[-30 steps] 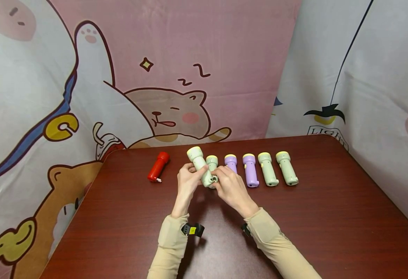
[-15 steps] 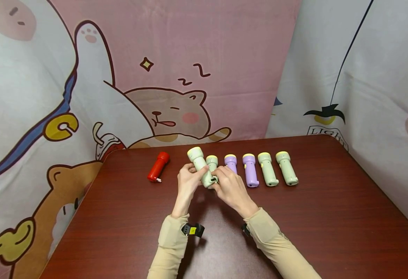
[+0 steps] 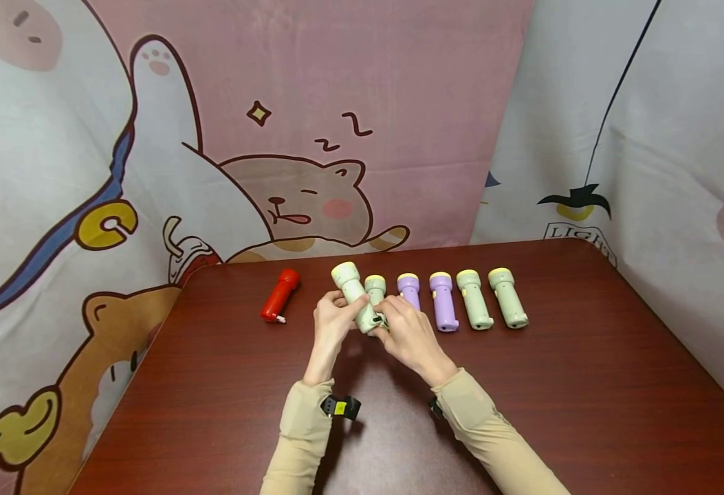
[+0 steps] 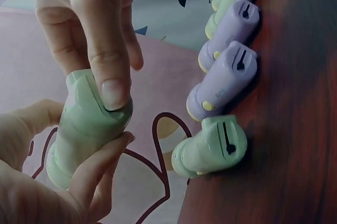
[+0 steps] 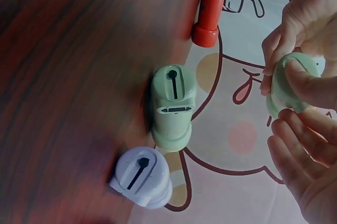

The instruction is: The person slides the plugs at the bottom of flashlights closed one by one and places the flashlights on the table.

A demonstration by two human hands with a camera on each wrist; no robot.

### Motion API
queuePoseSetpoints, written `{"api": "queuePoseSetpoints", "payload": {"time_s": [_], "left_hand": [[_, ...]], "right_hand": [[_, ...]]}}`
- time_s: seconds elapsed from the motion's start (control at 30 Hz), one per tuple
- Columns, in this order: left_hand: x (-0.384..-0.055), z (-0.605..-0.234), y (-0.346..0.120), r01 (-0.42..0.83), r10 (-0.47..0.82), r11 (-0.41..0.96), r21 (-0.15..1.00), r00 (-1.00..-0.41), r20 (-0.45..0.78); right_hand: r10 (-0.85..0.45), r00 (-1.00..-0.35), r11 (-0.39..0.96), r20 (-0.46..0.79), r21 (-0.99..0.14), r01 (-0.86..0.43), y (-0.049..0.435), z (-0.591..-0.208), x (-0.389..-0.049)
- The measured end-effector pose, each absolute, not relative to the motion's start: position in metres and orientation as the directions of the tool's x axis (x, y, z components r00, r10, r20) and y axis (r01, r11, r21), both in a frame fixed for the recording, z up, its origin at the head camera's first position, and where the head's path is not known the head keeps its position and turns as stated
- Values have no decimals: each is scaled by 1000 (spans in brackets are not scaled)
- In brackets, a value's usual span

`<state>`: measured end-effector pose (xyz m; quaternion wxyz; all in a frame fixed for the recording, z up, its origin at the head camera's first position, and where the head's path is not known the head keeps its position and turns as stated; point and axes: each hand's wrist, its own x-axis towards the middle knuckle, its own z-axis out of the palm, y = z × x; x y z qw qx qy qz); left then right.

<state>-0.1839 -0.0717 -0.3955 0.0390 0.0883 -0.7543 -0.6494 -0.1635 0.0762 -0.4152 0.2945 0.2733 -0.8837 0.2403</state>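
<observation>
In the head view my left hand (image 3: 331,320) grips a light green flashlight (image 3: 348,280) round its body, raised off the table with its lens end pointing up and away. My right hand (image 3: 412,335) is at the tail end. The left wrist view shows the right thumb (image 4: 114,89) pressing on the tail of the held flashlight (image 4: 84,134), with a finger behind it. In the right wrist view the thumb covers much of that tail (image 5: 281,89). Just behind my hands a second green flashlight (image 3: 375,284) lies on the table, partly hidden.
To the right, two purple flashlights (image 3: 443,302) and two more green flashlights (image 3: 475,300) lie in a row. A red flashlight (image 3: 280,295) with a small white piece at its tail lies at the left. A cartoon-printed cloth (image 3: 436,137) hangs behind the brown table (image 3: 560,392).
Both hands keep their places on the held flashlight. The right thumb and fingers shift only slightly at its tail, where a dark spot shows. The flashlights on the table have not moved.
</observation>
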Motion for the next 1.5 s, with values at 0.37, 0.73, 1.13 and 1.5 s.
{"api": "queuePoseSetpoints", "payload": {"time_s": [0.37, 0.73, 1.13, 1.5], "left_hand": [[-190, -399, -82, -67, -163, 192, 979, -986, -36], [-205, -405, -94, -116, -247, 483, 868, -969, 8], [-226, -416, -102, -158, -258, 630, 760, -966, 14], [-243, -424, -100, -212, -234, 725, 656, -971, -54]], "right_hand": [[-387, -724, 757, 571, -251, -603, 80, -425, -176], [-381, -797, 812, 468, -243, -530, 84, -441, -193], [-404, -814, 822, 418, -226, -523, 83, -446, -201], [-449, -787, 803, 423, -194, -563, 80, -445, -202]]}}
